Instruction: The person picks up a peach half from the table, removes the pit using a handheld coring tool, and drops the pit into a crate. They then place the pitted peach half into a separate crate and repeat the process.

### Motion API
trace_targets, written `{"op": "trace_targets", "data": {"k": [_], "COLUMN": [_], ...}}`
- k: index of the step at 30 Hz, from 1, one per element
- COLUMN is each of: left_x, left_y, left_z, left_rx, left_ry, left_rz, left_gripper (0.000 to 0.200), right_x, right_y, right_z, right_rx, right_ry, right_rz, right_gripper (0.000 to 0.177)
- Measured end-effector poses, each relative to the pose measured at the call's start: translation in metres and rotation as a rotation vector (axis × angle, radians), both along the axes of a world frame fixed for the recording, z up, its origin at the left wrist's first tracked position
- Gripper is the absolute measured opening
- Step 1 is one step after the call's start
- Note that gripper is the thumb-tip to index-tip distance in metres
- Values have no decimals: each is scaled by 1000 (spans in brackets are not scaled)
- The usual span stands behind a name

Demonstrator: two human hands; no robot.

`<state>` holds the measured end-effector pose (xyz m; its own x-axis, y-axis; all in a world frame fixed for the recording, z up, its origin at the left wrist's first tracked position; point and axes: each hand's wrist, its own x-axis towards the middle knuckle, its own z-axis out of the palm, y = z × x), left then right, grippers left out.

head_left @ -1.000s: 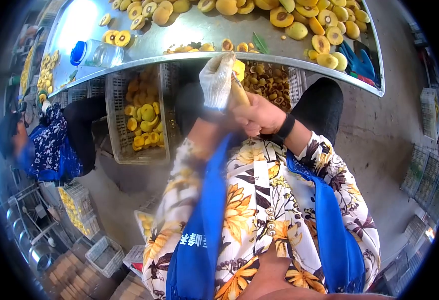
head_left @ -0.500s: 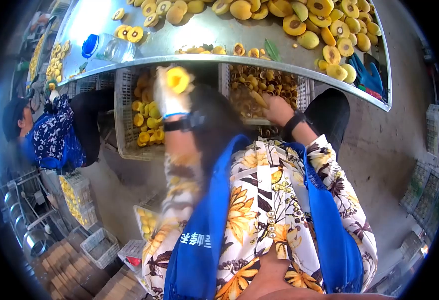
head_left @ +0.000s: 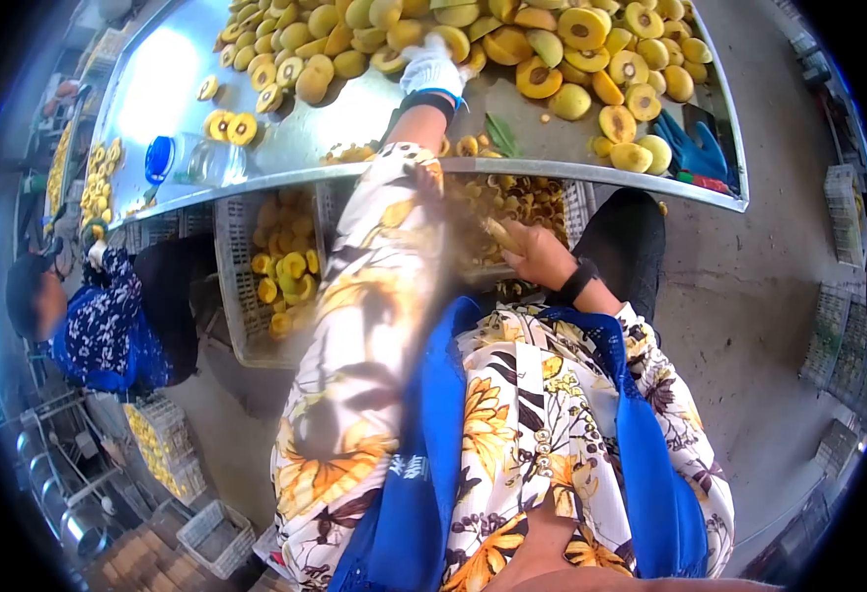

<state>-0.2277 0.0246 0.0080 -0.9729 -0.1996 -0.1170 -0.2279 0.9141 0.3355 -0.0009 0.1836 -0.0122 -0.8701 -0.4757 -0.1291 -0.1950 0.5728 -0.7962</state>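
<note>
My left hand (head_left: 431,71), in a white glove, reaches over the metal table to a heap of halved yellow peaches (head_left: 583,30). Its fingers are stretched out onto the fruit, right beside a peach half (head_left: 451,41). Low in front of my body, my bare right hand (head_left: 542,257) is closed around a short tool with a pale, wood-coloured handle (head_left: 500,235); its working end is blurred. Below that hand and past it, a crate of brownish pits and scraps (head_left: 527,200) sits under the table edge. Part of this crate is hidden by my left sleeve.
A crate (head_left: 241,326) of yellow peach halves stands left of my legs. On the metal table (head_left: 354,104) lie a clear bottle with a blue cap (head_left: 161,158), a leaf (head_left: 500,134) and blue gloves (head_left: 690,148). A co-worker (head_left: 108,316) sits at the left.
My left hand has moved from above the crates, where it held a hollowed yellow peach half, forward to the heap. My right hand stays low with the tool. The view has shifted slightly.
</note>
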Motion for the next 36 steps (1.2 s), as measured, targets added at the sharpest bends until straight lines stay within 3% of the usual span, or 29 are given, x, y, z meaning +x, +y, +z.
{"op": "trace_targets", "data": {"k": [2, 4, 6, 8, 10, 12, 14, 15, 18, 19, 28, 34, 36], "left_x": [-8, -5, 17, 45, 86, 129, 157, 164, 187, 191, 203, 204, 204], "left_y": [0, -16, -27, -38, -43, -38, -35, -33, -21, -18, 8, 4, 0], "left_z": [1, -2, 11, 22, 32, 34, 33, 24, 14, 11, 12, 5, 14], "left_rx": [113, 170, 878, 1334, 1578, 1806, 1922, 1949, 1964, 1950, 1747, 1661, 1662], "left_ry": [-17, 118, -48, -53, 46, 164, 210, 254, 272, 288, 426, 434, 333], "left_rz": [68, 74, 191, 132, 52, 80, 132, 296, 390, 372, 166, 255, 331], "left_gripper": [82, 76, 65, 60, 57, 39, 42, 38, 34, 34, 30, 29, 27], "right_x": [5, 8, 7, -3, -14, -21, -23, -22, -14, -13, 7, 12, 12], "right_y": [9, 16, 18, 5, -8, -16, -24, -28, -34, -38, -40, -46, -46], "right_z": [0, -2, -12, 16, 31, 28, 33, 35, 45, 27, 28, 31, 33], "right_rx": [-8, 2, -13, -75, -105, -133, -152, -202, -78, -109, -43, -67, -61], "right_ry": [0, -15, -33, -12, 46, 31, 41, -17, 133, -26, -56, -49, -73], "right_rz": [-47, -119, -189, -290, -346, -354, -295, -267, -89, -204, -292, -261, -227], "right_gripper": [27, 30, 31, 36, 38, 42, 42, 38, 34, 32, 31, 27, 25]}}
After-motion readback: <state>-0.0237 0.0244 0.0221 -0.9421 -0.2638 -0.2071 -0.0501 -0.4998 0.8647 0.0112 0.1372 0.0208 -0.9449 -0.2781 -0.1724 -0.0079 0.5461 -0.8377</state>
